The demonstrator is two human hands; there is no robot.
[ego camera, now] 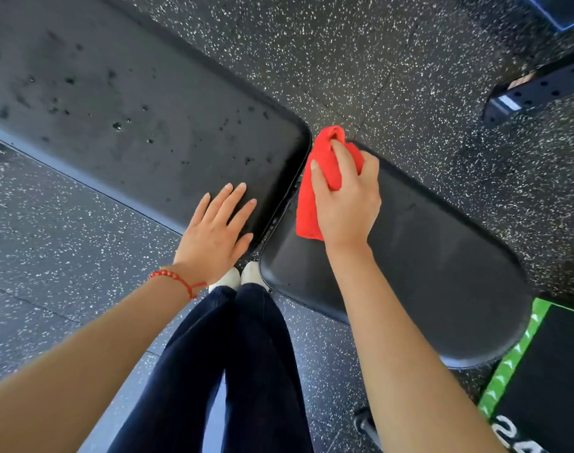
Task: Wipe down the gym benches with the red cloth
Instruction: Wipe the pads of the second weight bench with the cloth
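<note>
While the right hand (pixel 347 204) is curling its fingers and thumb around the bunched red terry cloth (pixel 315 191), it is pressing that cloth onto the far end of the short black padded seat pad (pixel 426 273), just beside the gap between the two pads. At nine o'clock from it, the left hand (pixel 217 233) is lying flat with straight, slightly spread fingers on the rounded corner of the long black padded bench pad (pixel 132 109), holding nothing. A red beaded string bracelet (pixel 177 280) is circling the left wrist. Droplets are beading on the long pad's matte vinyl, which is stretching toward ten o'clock. Both pads are showing rounded corners and a raised rim. Below them, black rubber flooring flecked with white (pixel 377 60) is spreading out. At five o'clock, a black mat with a green chevron border (pixel 524 354) is showing partial white characters that cannot be read.
</note>
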